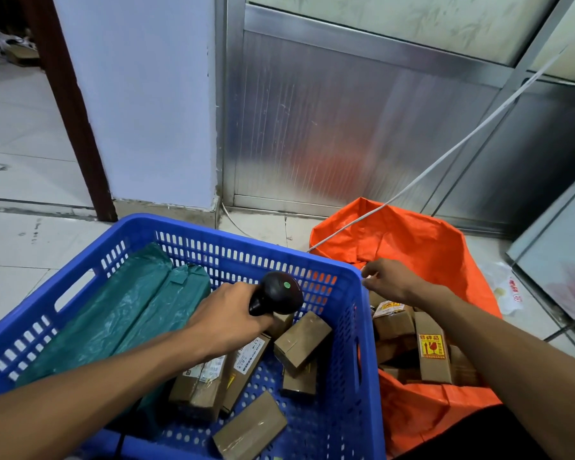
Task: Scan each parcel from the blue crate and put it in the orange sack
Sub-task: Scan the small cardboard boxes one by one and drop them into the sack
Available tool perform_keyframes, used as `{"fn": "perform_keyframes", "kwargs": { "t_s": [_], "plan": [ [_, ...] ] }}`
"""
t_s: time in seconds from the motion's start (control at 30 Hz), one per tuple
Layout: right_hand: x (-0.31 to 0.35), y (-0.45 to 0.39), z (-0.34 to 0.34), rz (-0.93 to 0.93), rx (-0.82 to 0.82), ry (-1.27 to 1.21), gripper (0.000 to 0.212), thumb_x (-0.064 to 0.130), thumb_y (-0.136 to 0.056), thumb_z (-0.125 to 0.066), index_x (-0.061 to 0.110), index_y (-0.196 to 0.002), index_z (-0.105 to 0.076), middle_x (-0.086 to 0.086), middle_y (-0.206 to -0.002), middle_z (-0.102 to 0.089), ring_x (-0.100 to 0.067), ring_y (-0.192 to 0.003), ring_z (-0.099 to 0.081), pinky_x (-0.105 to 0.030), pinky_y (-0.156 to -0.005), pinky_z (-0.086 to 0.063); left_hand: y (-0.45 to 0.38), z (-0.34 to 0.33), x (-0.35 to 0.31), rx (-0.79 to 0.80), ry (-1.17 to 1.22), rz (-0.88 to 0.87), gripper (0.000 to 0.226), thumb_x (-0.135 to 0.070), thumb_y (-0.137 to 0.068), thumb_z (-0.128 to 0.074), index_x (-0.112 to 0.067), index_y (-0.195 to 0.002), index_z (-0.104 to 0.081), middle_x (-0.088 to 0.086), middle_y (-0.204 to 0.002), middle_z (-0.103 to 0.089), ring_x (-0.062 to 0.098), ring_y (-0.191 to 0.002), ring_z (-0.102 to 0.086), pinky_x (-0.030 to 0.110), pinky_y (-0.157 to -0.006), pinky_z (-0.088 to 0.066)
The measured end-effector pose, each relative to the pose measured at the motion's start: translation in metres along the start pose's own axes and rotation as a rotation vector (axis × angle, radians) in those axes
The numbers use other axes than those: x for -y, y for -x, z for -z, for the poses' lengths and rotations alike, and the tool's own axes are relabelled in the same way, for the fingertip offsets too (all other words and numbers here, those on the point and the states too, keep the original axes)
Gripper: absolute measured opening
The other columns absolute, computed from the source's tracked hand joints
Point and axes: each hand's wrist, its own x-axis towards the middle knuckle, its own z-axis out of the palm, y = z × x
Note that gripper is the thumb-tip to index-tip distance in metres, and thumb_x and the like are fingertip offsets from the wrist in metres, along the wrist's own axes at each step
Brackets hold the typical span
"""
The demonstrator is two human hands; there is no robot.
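Lying along the left of the crate [90, 254] are two green bags [130, 313] — long, soft, and likely to sag if lifted by one end. Further right the left hand [228, 322] is gripping the scanner [277, 293], fingers wrapped round its handle, the head with its green light hanging over the boxes [301, 340] in the crate's right half. Several of them are lying there at odd angles, two showing white labels, the others showing plain taped card.

Judging from this, the person is between parcels: nothing is being held for scanning. The right hand [390, 280] is hovering over the sack [422, 240] just past the crate's corner, fingers loosely curled and holding nothing. The sack is standing right beside the crate, mouth open, already carrying a heap of boxes, one with a red-and-yellow fragile sticker.

To do the next pick well, the right hand should probably be coming back for a box whose label is already facing up, turning it flat toward the scanner rather than tilting the scanner to chase it. A white cable [445, 154] is crossing the sack's mouth — worth dropping parcels clear of it.
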Motion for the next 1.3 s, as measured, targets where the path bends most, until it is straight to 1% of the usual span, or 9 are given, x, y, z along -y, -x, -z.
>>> {"fn": "perform_keyframes", "kwargs": {
  "t_s": [0.17, 0.5, 0.6, 0.7, 0.8, 0.93, 1.0, 1.17, 1.3],
  "plan": [
    [0.024, -0.004, -0.015, 0.072, 0.109, 0.124, 0.02, 0.025, -0.094, -0.058, 0.012, -0.103, -0.071, -0.005, -0.109, -0.071, -0.024, -0.1, -0.063, -0.034, -0.085, -0.05, 0.001, 0.001, 0.002, -0.002, 0.013, 0.024, 0.029, -0.024, -0.084, -0.073, -0.025, -0.065, -0.05, -0.007, -0.065, -0.056, 0.012, -0.061, -0.054, 0.025, -0.054, -0.035],
    [0.08, -0.011, -0.094, 0.08, 0.361, 0.166, 0.029, 0.028, -0.097, -0.056, 0.017, -0.123, -0.062, -0.007, -0.126, -0.059, -0.025, -0.115, -0.058, -0.038, -0.098, -0.049, -0.007, 0.004, 0.002, -0.075, 0.026, 0.095, 0.022, -0.026, -0.084, -0.068, -0.02, -0.068, -0.054, -0.002, -0.066, -0.06, 0.021, -0.066, -0.061, 0.028, -0.058, -0.041],
    [0.092, -0.011, -0.133, 0.028, 0.422, 0.153, 0.045, 0.026, -0.098, -0.054, 0.018, -0.141, -0.048, -0.011, -0.147, -0.041, -0.029, -0.132, -0.045, -0.041, -0.11, -0.041, -0.009, 0.004, 0.002, -0.089, 0.031, 0.103, 0.018, -0.028, -0.083, -0.068, -0.018, -0.072, -0.057, 0.001, -0.071, -0.064, 0.024, -0.073, -0.067, 0.03, -0.061, -0.047],
    [0.1, -0.007, -0.166, -0.055, 0.487, 0.106, 0.065, 0.027, -0.097, -0.057, 0.02, -0.155, -0.028, -0.018, -0.164, -0.009, -0.04, -0.149, -0.019, -0.048, -0.119, -0.028, -0.012, 0.003, 0.005, -0.096, 0.036, 0.115, 0.022, -0.029, -0.083, -0.069, -0.019, -0.07, -0.056, -0.001, -0.069, -0.061, 0.023, -0.071, -0.065, 0.029, -0.059, -0.045],
    [0.102, -0.007, -0.189, -0.135, 0.438, 0.046, 0.065, 0.034, -0.098, -0.057, 0.02, -0.154, -0.026, -0.02, -0.163, -0.006, -0.043, -0.148, -0.016, -0.051, -0.117, -0.03, -0.014, 0.003, 0.01, -0.104, 0.022, 0.13, 0.028, -0.028, -0.084, -0.069, -0.019, -0.066, -0.051, -0.004, -0.062, -0.054, 0.017, -0.06, -0.054, 0.027, -0.054, -0.036],
    [0.109, -0.01, -0.21, -0.156, 0.346, -0.008, 0.056, 0.029, -0.097, -0.056, 0.023, -0.148, -0.032, -0.018, -0.155, -0.018, -0.045, -0.142, -0.02, -0.05, -0.113, -0.034, -0.017, 0.002, 0.015, -0.106, 0.009, 0.157, 0.026, -0.03, -0.084, -0.069, -0.019, -0.067, -0.053, -0.003, -0.063, -0.056, 0.021, -0.062, -0.056, 0.027, -0.056, -0.039],
    [0.113, -0.013, -0.215, -0.14, 0.342, 0.006, 0.062, 0.023, -0.094, -0.058, 0.026, -0.15, -0.029, -0.018, -0.155, -0.019, -0.045, -0.14, -0.022, -0.05, -0.111, -0.034, -0.018, 0.002, 0.017, -0.098, 0.006, 0.163, 0.027, -0.03, -0.085, -0.069, -0.02, -0.067, -0.052, -0.003, -0.062, -0.056, 0.02, -0.061, -0.056, 0.027, -0.055, -0.038],
    [0.126, -0.012, -0.229, -0.163, 0.396, 0.0, 0.084, 0.02, -0.095, -0.058, 0.038, -0.159, -0.006, -0.015, -0.165, 0.015, -0.05, -0.148, 0.005, -0.058, -0.115, -0.032, -0.018, 0.002, 0.021, -0.089, 0.008, 0.183, 0.032, -0.032, -0.085, -0.069, -0.019, -0.064, -0.049, -0.003, -0.059, -0.053, 0.02, -0.057, -0.051, 0.026, -0.054, -0.036],
    [0.126, -0.011, -0.237, -0.171, 0.387, 0.019, 0.079, 0.023, -0.096, -0.056, 0.037, -0.158, -0.009, -0.014, -0.165, 0.017, -0.05, -0.148, 0.01, -0.06, -0.112, -0.032, -0.019, 0.004, 0.021, -0.1, 0.018, 0.209, 0.036, -0.029, -0.084, -0.068, -0.019, -0.06, -0.044, -0.004, -0.056, -0.048, 0.018, -0.052, -0.046, 0.026, -0.05, -0.031]
  ]
}}
